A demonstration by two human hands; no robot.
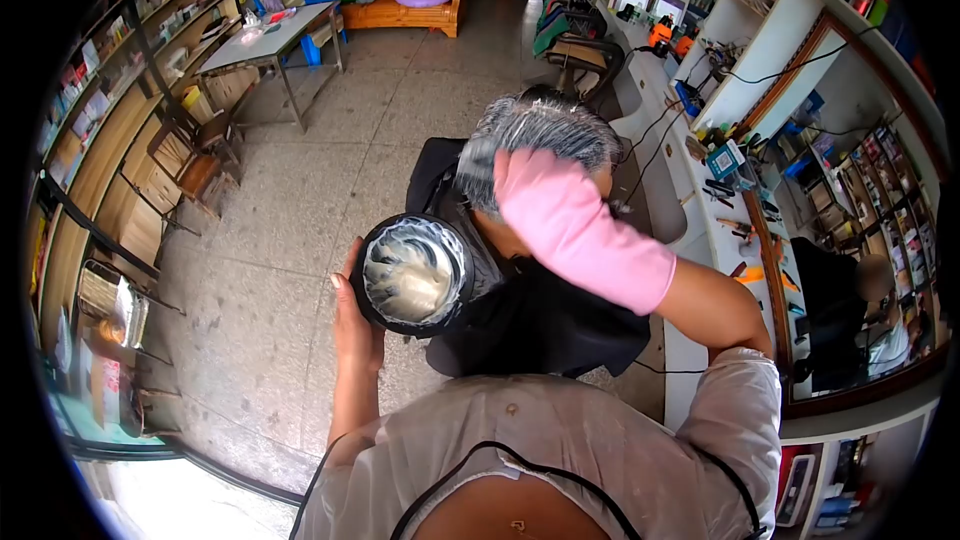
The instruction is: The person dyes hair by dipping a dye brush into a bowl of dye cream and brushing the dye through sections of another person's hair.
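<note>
My bare left hand (358, 325) is wrapped round the side of a black bowl (466, 285). White cream (415, 270) lies inside the bowl and is smeared up its inner wall. My right hand (545, 190), in a long pink rubber glove, touches the hair on the side of a seated person's head. That hair (540, 125) is grey and dark, with whitish cream streaked through it. The gloved fingers are blurred and partly turned away, so whether they hold anything does not show. A black cape (560, 325) covers the seated person.
A white counter (700, 240) with combs, clippers and cords runs along the right, below a framed mirror (850, 190). A chair (580, 45) stands beyond the seated person. Shelves (110, 170), wooden chairs (190, 155) and a table (265, 37) are at left; a wooden bench (400, 15) is behind.
</note>
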